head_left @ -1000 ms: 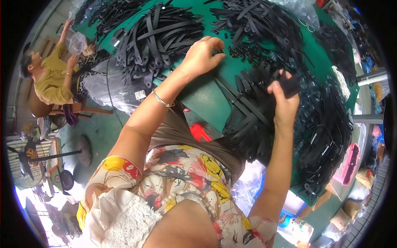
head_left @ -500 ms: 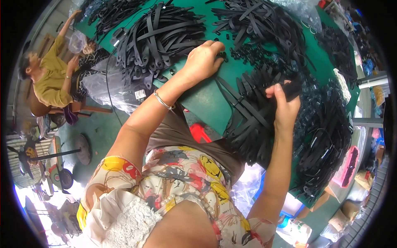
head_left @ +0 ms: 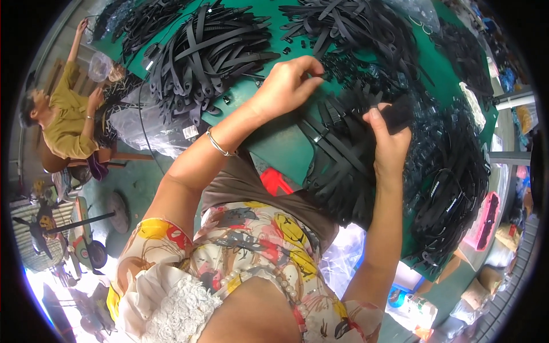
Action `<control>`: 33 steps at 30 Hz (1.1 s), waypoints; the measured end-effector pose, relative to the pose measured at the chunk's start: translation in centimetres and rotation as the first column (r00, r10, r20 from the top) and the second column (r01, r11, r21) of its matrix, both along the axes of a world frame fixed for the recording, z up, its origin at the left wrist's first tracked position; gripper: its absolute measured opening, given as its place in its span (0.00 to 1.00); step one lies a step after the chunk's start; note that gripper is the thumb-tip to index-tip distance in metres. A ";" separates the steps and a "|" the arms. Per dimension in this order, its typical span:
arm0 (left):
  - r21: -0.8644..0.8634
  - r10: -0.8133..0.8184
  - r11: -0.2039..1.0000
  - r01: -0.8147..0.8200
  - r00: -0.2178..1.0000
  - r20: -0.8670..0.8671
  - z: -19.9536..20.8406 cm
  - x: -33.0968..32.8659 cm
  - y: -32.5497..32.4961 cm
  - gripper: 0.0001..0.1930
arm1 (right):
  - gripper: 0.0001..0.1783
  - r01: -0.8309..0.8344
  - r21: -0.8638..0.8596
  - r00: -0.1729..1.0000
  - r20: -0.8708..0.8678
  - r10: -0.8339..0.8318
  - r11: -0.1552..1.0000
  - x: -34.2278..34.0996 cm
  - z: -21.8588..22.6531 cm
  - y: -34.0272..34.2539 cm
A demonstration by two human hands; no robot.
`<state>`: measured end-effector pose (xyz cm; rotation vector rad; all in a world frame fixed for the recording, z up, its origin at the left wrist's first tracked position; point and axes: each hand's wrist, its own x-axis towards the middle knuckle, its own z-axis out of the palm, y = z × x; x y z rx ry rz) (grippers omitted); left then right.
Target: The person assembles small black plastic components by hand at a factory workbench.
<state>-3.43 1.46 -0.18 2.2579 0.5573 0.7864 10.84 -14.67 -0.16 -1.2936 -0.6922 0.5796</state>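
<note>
My left hand (head_left: 289, 86) is over the near edge of a pile of small black plastic parts (head_left: 346, 71), thumb and fingers curled in a pinch. Whatever lies between its fingertips is too small to make out. My right hand (head_left: 392, 140) closes around a thick dark bunch of black straps (head_left: 398, 114), its thumb lying across the near side. Between the hands and toward my lap spreads a heap of flat black straps (head_left: 343, 166), several with buckles. A metal bangle (head_left: 218, 143) circles my left wrist.
Large piles of black straps lie at the far left (head_left: 211, 51) and far right (head_left: 360, 28) of the green table (head_left: 280, 140). Clear plastic parts (head_left: 423, 137) and another strap pile (head_left: 446, 200) sit to the right. A co-worker (head_left: 68, 114) sits at left.
My left hand has moved slightly right, onto the pile of small black parts. The right hand has shifted a little left with its black straps. The co-worker's raised arm has moved left.
</note>
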 end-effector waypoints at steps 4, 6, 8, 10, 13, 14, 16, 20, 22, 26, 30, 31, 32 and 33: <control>-0.315 -0.069 0.940 0.130 0.978 0.197 0.9 2.1 -2.2 0.07 | 0.05 -0.008 -0.004 1.000 0.022 0.008 1.000 -0.1 0.2 -0.2; -0.359 -0.074 0.922 0.149 0.974 0.213 0.8 2.9 -3.0 0.07 | 0.05 -0.018 0.010 1.000 -0.006 0.018 1.000 -0.1 0.1 -0.2; -0.291 -0.089 0.942 0.164 0.963 0.254 0.7 3.5 -3.6 0.07 | 0.05 -0.010 0.008 1.000 -0.018 0.010 1.000 0.0 0.2 -0.2; -0.211 -0.087 0.966 0.148 0.958 0.274 0.6 3.9 -3.9 0.07 | 0.06 -0.002 0.007 1.000 -0.031 0.003 1.000 0.0 0.1 -0.3; -0.104 -0.074 0.988 0.111 0.948 0.311 0.5 4.1 -4.2 0.07 | 0.06 -0.032 0.000 0.999 -0.044 0.032 0.999 0.1 0.1 -0.3; -0.080 -0.069 0.992 0.100 0.942 0.329 0.4 4.2 -4.3 0.08 | 0.06 -0.026 -0.027 0.999 -0.042 0.025 0.999 0.0 0.4 -0.3; -0.039 -0.081 0.994 0.099 0.938 0.338 0.3 4.2 -4.5 0.08 | 0.06 -0.020 -0.054 0.999 -0.042 0.018 0.998 0.1 0.4 -0.4; 0.069 -0.123 0.992 0.105 0.918 0.378 -0.2 4.4 -4.5 0.09 | 0.07 -0.050 -0.008 0.998 -0.038 0.050 0.999 0.3 0.2 -0.3; 0.088 -0.142 0.989 0.116 0.905 0.401 -0.5 4.5 -4.8 0.09 | 0.07 -0.057 -0.006 0.998 -0.037 0.057 0.998 0.2 0.2 -0.3; 0.044 -0.215 0.976 0.213 0.918 0.333 -0.2 4.0 -5.0 0.09 | 0.06 -0.057 0.029 0.996 -0.072 0.059 0.998 0.3 0.1 -0.2; -0.553 -0.134 0.756 0.350 0.910 0.392 0.5 3.8 -4.4 0.09 | 0.07 -0.073 0.026 0.995 -0.065 0.075 0.997 0.2 -0.1 -0.2; -0.594 -0.144 0.738 0.320 0.935 0.324 1.3 3.6 -4.2 0.08 | 0.07 -0.073 0.028 0.995 -0.065 0.075 0.997 0.2 0.0 -0.3; -0.592 -0.221 0.738 0.325 0.945 0.243 1.9 3.6 -3.9 0.08 | 0.07 -0.084 -0.002 0.995 -0.051 0.084 0.996 0.0 0.3 -0.3; -0.590 -0.296 0.737 0.330 0.942 0.158 2.1 3.7 -3.5 0.09 | 0.08 -0.095 -0.033 0.995 -0.038 0.094 0.995 -0.1 0.4 -0.3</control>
